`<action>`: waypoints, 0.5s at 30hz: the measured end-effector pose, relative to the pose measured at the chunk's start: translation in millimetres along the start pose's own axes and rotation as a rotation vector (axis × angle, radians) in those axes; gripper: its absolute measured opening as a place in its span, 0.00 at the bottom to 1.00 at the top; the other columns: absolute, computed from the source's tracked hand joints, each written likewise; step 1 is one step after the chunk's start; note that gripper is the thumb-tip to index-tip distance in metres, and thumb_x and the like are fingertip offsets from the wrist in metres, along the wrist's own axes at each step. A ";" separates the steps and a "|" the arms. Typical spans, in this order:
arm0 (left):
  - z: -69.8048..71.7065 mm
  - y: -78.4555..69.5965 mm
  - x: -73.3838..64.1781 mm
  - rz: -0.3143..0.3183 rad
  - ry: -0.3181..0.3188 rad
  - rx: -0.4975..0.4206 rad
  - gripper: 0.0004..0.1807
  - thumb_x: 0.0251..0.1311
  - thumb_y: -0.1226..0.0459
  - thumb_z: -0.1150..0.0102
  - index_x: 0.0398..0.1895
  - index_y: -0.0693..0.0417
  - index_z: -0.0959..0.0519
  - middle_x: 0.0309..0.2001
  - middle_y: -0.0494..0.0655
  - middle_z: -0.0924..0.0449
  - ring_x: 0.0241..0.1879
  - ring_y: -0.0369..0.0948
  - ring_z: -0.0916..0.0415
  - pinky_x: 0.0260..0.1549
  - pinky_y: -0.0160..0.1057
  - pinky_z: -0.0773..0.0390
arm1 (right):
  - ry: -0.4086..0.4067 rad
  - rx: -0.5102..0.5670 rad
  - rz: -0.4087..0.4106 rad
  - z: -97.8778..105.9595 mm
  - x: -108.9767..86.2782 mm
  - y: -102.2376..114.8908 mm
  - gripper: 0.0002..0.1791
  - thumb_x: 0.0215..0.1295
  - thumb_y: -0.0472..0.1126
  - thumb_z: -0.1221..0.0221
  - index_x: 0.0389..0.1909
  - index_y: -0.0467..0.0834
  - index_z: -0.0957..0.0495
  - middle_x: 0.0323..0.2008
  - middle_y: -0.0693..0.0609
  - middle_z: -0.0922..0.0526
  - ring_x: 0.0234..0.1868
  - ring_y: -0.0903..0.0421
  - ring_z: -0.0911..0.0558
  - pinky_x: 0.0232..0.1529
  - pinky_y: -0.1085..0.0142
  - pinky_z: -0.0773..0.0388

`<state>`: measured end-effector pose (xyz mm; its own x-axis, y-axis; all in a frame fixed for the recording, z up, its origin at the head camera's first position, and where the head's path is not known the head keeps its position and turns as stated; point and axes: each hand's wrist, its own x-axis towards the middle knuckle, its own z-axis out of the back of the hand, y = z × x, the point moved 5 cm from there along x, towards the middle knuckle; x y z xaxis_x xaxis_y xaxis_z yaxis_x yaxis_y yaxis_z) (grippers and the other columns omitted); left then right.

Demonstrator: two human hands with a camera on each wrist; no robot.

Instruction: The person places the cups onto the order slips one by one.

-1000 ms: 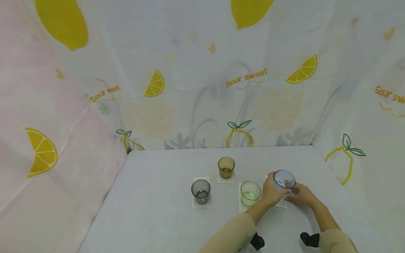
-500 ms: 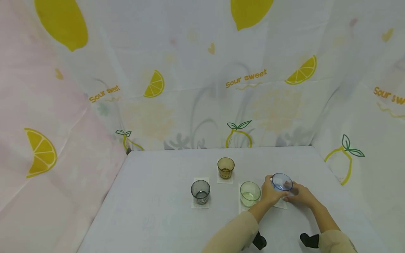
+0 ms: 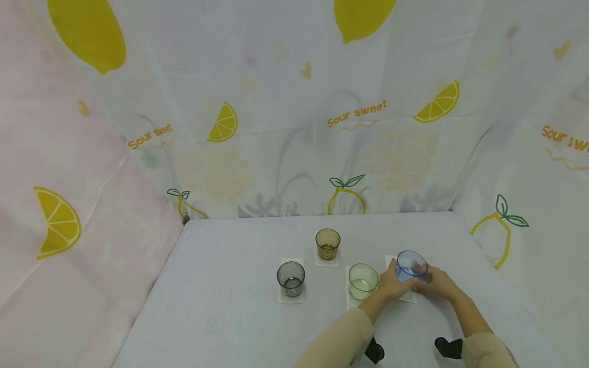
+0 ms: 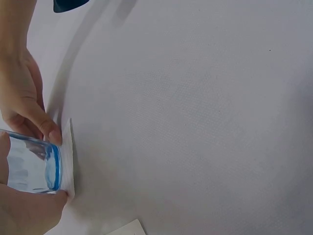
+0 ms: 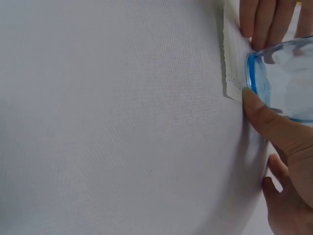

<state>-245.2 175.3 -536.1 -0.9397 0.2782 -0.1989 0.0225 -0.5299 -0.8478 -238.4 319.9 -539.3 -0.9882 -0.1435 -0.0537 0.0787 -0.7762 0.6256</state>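
Observation:
A clear blue drinking glass (image 3: pixel 406 274) stands upright at the table's right side, its base against a white paper slip (image 3: pixel 390 258). My left hand (image 3: pixel 390 284) grips the glass from the left, thumb in front near the base. From the right, my right hand (image 3: pixel 439 284) holds its lower part; some of those fingers are partly hidden behind the glass. The left wrist view has the blue base of the glass (image 4: pixel 32 166) close against the paper slip (image 4: pixel 68 164). In the right wrist view, fingertips and a thumb flank the glass (image 5: pixel 286 81) at its base.
Beside my left forearm stands a pale green glass (image 3: pixel 363 281). An amber glass (image 3: pixel 327 244) is farther back, and a grey glass (image 3: pixel 291 278) is to the left. Each rests on a white slip on the white table (image 3: pixel 221 296). Lemon-printed cloth (image 3: pixel 276 153) walls off the back and sides.
Both hands have brought the blue glass slightly down and toward the left over the last second. More of the paper slip's far corner now shows. The other glasses have not moved.

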 end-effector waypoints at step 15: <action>-1.3 2.5 -3.1 0.007 0.033 0.025 0.40 0.56 0.51 0.41 0.69 0.58 0.41 0.59 0.60 0.28 0.58 0.53 0.28 0.54 0.42 0.27 | -0.037 -0.040 -0.034 -1.7 1.7 -0.2 0.44 0.46 0.45 0.29 0.57 0.22 0.36 0.51 0.21 0.30 0.53 0.24 0.32 0.51 0.37 0.32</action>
<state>-241.8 174.2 -538.2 -0.9278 0.3002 -0.2215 0.0206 -0.5515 -0.8339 -239.9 318.8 -540.8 -0.9945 -0.0945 -0.0449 0.0497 -0.8043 0.5922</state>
